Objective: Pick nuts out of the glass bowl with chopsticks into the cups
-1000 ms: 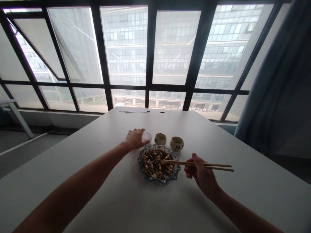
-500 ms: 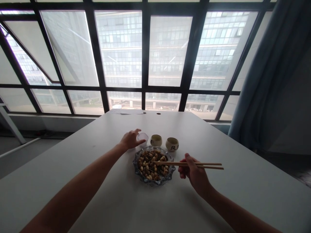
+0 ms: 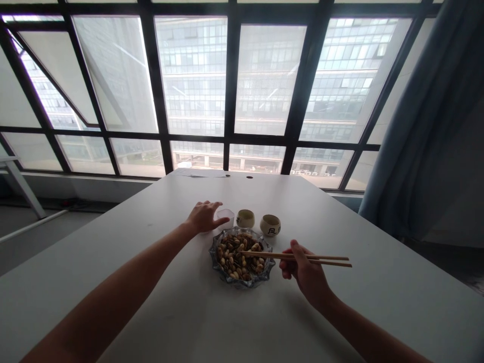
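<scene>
My right hand is closed around a pair of wooden chopsticks. Their tips point left and reach over the peanuts and dark seeds heaped in a glass bowl with a scalloped rim. No nut can be made out between the tips. Behind the bowl, at its left, my left hand has thumb and forefinger spread beside a clear plastic cup. The thumb overlaps the cup's near side; whether it touches is hard to tell. The other left fingers are partly hidden.
Two cream cups with dark characters, a middle cup and a right cup, stand behind the bowl on the white table. Paper sheets lie at the far edge, before the windows. A blue curtain hangs at right.
The view has shifted slightly, so everything sits a little further right. Both hands, the chopsticks and the bowl keep nearly the same places relative to each other.
</scene>
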`<action>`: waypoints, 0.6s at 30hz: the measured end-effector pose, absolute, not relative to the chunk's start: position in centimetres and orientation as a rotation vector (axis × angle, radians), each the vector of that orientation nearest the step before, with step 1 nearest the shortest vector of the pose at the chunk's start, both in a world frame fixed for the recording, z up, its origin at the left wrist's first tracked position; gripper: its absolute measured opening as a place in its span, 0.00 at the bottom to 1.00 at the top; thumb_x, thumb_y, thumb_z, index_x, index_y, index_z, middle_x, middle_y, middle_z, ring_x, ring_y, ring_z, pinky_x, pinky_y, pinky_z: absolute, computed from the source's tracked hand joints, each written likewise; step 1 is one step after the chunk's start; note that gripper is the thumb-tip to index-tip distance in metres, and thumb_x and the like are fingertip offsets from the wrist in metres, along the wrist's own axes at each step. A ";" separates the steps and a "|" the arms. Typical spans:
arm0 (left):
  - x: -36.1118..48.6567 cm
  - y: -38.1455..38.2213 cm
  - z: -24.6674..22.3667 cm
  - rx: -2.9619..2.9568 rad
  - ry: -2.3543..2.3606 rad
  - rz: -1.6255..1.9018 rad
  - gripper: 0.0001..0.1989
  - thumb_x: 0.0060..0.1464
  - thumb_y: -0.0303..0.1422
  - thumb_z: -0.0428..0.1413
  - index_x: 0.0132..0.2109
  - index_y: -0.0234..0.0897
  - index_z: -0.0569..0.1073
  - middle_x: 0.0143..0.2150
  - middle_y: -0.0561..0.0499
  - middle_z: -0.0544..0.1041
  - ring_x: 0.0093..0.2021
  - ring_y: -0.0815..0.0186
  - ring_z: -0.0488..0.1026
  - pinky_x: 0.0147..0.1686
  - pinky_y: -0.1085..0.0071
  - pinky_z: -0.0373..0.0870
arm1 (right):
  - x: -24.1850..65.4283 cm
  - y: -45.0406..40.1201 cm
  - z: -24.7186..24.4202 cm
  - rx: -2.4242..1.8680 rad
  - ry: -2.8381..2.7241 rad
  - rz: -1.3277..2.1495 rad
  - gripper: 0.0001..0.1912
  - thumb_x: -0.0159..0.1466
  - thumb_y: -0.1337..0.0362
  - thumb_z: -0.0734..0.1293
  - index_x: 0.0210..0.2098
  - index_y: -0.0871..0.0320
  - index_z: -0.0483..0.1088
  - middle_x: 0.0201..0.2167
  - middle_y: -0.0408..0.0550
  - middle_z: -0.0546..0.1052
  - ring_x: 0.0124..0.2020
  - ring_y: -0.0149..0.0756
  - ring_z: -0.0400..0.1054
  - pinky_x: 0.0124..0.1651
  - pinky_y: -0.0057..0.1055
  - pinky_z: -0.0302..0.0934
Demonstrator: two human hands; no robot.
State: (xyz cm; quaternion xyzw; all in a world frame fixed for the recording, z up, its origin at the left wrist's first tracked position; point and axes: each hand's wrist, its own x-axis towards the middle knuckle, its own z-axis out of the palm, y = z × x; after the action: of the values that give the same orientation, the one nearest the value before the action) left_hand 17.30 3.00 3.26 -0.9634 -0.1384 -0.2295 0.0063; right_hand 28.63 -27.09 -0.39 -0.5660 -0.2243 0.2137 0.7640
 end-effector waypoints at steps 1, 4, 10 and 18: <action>16.7 3.2 2.9 -3.030 -0.470 -0.757 0.35 0.57 0.57 0.51 0.60 0.34 0.69 0.54 0.36 0.76 0.53 0.46 0.73 0.53 0.48 0.67 | 28.7 -27.1 -0.4 -1.225 -0.481 0.464 0.31 0.48 0.36 0.74 0.24 0.61 0.69 0.14 0.47 0.73 0.12 0.32 0.65 0.14 0.26 0.58; 14.7 4.3 1.2 -3.105 -0.629 -0.910 0.42 0.51 0.60 0.54 0.62 0.33 0.65 0.60 0.34 0.72 0.58 0.44 0.70 0.54 0.49 0.68 | 28.9 -27.2 -0.3 -1.209 -0.465 0.457 0.31 0.47 0.37 0.75 0.24 0.61 0.70 0.14 0.47 0.73 0.12 0.31 0.65 0.15 0.26 0.59; 12.4 5.9 -2.5 -3.306 -0.967 -1.146 0.45 0.46 0.53 0.61 0.64 0.27 0.62 0.48 0.36 0.78 0.47 0.49 0.78 0.46 0.55 0.75 | 29.3 -26.6 0.3 -1.222 -0.505 0.368 0.30 0.50 0.37 0.74 0.24 0.60 0.70 0.14 0.48 0.74 0.12 0.32 0.66 0.14 0.27 0.59; 12.8 4.9 -3.2 -3.179 -0.410 -1.527 0.31 0.46 0.36 0.64 0.58 0.37 0.68 0.54 0.40 0.75 0.54 0.53 0.73 0.53 0.55 0.73 | 28.2 -22.6 4.0 -1.276 -1.075 -0.015 0.23 0.67 0.45 0.64 0.28 0.57 0.69 0.17 0.45 0.74 0.15 0.32 0.67 0.19 0.28 0.63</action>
State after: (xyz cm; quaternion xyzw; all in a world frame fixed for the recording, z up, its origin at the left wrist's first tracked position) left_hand 12.75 4.92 -3.24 -0.8767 -0.1131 -0.4211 -0.2030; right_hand 28.19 -22.58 4.03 -0.5664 -0.4772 -0.0065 0.6719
